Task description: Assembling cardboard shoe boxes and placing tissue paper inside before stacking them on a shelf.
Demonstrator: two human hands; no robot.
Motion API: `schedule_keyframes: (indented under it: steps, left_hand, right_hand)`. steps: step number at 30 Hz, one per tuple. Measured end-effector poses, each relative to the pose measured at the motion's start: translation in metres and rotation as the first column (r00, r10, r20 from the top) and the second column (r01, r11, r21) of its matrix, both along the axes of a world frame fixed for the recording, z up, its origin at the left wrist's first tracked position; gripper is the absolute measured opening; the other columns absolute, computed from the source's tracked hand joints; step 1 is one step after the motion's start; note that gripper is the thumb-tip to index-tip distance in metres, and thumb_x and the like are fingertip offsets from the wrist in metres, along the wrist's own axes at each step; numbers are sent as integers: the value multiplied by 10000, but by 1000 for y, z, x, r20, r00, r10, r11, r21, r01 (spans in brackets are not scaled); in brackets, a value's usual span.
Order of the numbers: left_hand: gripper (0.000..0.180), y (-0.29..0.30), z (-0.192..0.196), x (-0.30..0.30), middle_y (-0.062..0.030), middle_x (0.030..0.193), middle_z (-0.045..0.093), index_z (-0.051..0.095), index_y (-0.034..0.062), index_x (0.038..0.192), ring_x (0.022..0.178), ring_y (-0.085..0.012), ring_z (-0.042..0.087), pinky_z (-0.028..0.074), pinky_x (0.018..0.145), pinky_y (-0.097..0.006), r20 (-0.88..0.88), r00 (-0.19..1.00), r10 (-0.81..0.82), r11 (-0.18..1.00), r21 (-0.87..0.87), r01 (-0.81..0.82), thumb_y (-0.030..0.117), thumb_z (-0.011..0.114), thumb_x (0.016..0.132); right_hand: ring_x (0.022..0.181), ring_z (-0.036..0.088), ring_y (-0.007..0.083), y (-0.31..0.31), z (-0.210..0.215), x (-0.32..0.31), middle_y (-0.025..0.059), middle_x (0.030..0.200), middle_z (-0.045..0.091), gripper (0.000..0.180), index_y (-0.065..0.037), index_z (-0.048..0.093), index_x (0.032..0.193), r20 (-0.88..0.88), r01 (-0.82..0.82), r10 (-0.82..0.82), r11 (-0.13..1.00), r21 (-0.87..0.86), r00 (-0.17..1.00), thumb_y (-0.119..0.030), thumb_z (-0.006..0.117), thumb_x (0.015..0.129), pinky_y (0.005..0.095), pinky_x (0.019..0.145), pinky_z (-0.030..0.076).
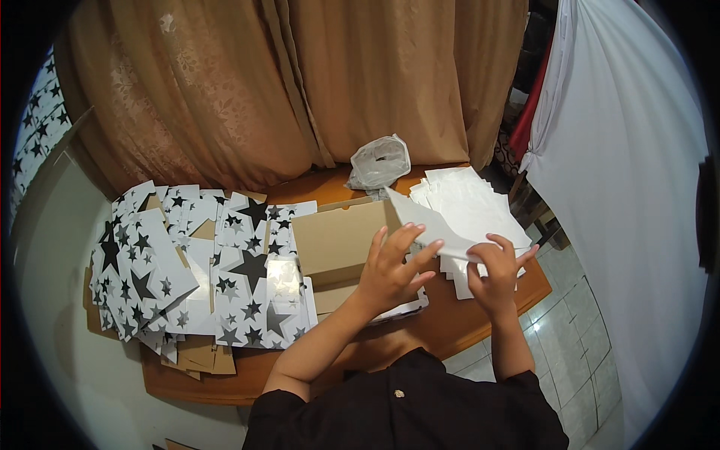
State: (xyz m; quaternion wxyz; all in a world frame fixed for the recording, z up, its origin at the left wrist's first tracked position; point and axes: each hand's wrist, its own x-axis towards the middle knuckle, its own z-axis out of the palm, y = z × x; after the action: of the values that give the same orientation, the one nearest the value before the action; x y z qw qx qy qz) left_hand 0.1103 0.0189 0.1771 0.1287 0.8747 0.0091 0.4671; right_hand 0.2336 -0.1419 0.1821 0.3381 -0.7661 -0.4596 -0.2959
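A folded white sheet [431, 222], which looks like paper, is raised above the right end of an open cardboard box [343, 238]. My right hand [495, 276] grips the sheet's right end between thumb and fingers, with the little finger stretched out. Across the sheet's lower left edge lie the spread fingers of my left hand [394, 268]; its thumb stands apart. The box is brown inside, its large flap upright at the back. My left hand and forearm hide part of its front, and the sheet covers its right end.
Overlapping white cardboard pieces with black and grey stars [247, 277] are heaped on the left of the wooden table [480, 330]. A stack of white sheets [480, 202] lies at the right. A clear plastic bag [380, 161] sits at the back, against brown curtains [390, 75].
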Motion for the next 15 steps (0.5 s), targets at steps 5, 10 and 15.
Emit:
schedule_keyframes:
  steps: [5, 10, 15]
  left_hand:
    - [274, 8, 17, -10, -36, 887, 660, 654, 152, 1000, 825, -194, 637, 459, 827, -407, -127, 987, -98, 989, 97, 111, 157, 707, 731]
    - [179, 31, 54, -45, -61, 825, 664, 656, 59, 926, 674, -160, 627, 497, 622, -293, 151, 989, -13, 984, -176, 40, 54, 683, 750]
    - [197, 58, 73, -81, -47, 836, 627, 631, -12, 938, 628, -86, 578, 466, 547, -200, 262, 933, 248, 716, -699, 6, 173, 644, 872]
  right_hand:
    - [1084, 539, 256, -1, 21, -30, 22, 911, 620, 245, -118, 607, 868, 34, -101, 98, 988, 113, 995, -35, 656, 643, 533, 1064, -102]
    - [1275, 304, 312, -11, 7, -32, 155, 1258, 401, 602, -80, 347, 1254, 99, -109, 75, 906, 408, 992, -94, 602, 709, 466, 1087, -7]
    - [1271, 308, 312, 2, -17, -37, 158, 1296, 397, 576, -31, 351, 1266, -291, -94, 257, 874, 476, 921, -210, 589, 773, 504, 1069, -39]
